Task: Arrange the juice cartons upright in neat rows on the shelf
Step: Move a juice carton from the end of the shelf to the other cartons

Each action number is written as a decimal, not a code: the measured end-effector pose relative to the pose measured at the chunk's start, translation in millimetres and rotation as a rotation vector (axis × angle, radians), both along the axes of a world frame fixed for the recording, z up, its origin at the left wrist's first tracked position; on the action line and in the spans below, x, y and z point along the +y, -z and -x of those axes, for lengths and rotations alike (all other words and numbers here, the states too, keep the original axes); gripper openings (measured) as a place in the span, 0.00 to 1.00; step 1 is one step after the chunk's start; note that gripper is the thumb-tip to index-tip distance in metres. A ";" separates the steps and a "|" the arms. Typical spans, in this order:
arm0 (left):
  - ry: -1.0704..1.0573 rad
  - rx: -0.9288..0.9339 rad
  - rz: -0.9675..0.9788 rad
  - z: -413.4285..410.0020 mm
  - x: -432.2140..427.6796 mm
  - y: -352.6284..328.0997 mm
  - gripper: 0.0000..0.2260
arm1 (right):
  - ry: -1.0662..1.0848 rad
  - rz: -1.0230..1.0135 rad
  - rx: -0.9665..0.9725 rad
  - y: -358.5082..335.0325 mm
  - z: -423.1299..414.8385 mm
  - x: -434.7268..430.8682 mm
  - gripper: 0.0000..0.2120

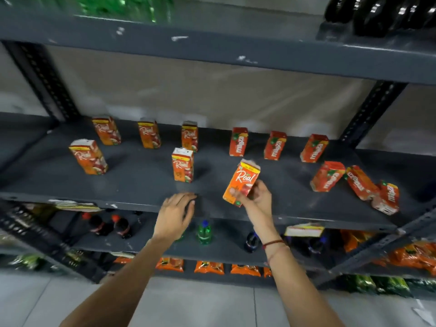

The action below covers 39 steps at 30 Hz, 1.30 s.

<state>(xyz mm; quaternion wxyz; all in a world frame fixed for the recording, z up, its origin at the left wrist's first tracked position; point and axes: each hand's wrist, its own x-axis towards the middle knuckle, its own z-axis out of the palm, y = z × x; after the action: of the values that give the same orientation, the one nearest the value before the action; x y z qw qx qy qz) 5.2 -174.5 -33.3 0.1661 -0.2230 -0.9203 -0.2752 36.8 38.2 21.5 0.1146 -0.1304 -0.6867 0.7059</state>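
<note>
My right hand grips an orange Real juice carton, tilted, just above the front of the dark grey shelf. My left hand rests open, palm down, on the shelf's front edge. Several Real cartons stand upright: three in a back row and two nearer the front. Three Maaza cartons stand in the back row on the right. At the right end three more Maaza cartons lean against one another.
An upper shelf overhangs with green and dark bottles. Slotted uprights flank the shelf. Below stand cola bottles, a green bottle and orange snack packs. The floor is pale tile.
</note>
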 end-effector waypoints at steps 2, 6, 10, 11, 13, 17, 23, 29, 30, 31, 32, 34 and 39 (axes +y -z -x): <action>-0.121 -0.024 0.014 3.4 -36.5 4.4 0.17 | -0.079 -0.106 0.001 -0.6 9.7 -34.1 0.18; -0.287 -0.075 0.122 17.7 -96.7 14.6 0.20 | -0.254 -0.258 0.053 -7.5 32.3 -108.4 0.20; -0.335 -0.132 0.195 28.0 -125.6 17.4 0.25 | -0.376 -0.372 0.061 -13.7 68.1 -171.0 0.23; -0.331 -0.135 0.202 29.1 -128.0 16.7 0.26 | -0.382 -0.410 0.070 -12.6 79.4 -183.7 0.23; -0.319 -0.129 0.209 29.3 -128.2 15.1 0.29 | -0.362 -0.470 0.070 -8.6 101.0 -203.0 0.24; -0.312 -0.128 0.189 28.1 -127.1 15.3 0.29 | -0.342 -0.515 0.016 3.9 133.8 -219.8 0.26; -0.298 -0.119 0.188 31.6 -129.4 20.9 0.26 | -0.357 -0.500 -0.035 17.2 148.0 -220.9 0.28; -0.318 -0.038 0.108 25.6 -120.2 26.0 0.20 | -0.253 -0.518 -0.003 34.8 117.3 -207.6 0.24; -0.313 -0.022 0.092 22.6 -115.8 27.4 0.19 | -0.229 -0.534 0.016 38.7 105.2 -201.3 0.21; -0.304 -0.006 0.079 19.1 -110.5 29.0 0.19 | -0.211 -0.555 0.038 41.9 91.2 -193.2 0.18; -0.290 0.007 0.069 15.5 -104.0 30.0 0.18 | -0.194 -0.578 0.059 44.7 76.7 -183.3 0.16; -0.233 0.026 0.061 9.4 -86.8 30.3 0.18 | -0.140 -0.616 0.104 48.4 51.1 -158.6 0.12; 0.029 0.073 0.097 5.3 -15.3 17.3 0.16 | 0.105 -0.629 0.156 32.1 23.2 -71.8 0.08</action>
<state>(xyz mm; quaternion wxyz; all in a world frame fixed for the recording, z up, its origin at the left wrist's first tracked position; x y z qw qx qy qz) -0.1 -189.7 -50.6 0.1848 -0.2540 -0.9226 -0.2241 13.6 -33.5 -10.6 0.2377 -0.0695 -0.8525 0.4604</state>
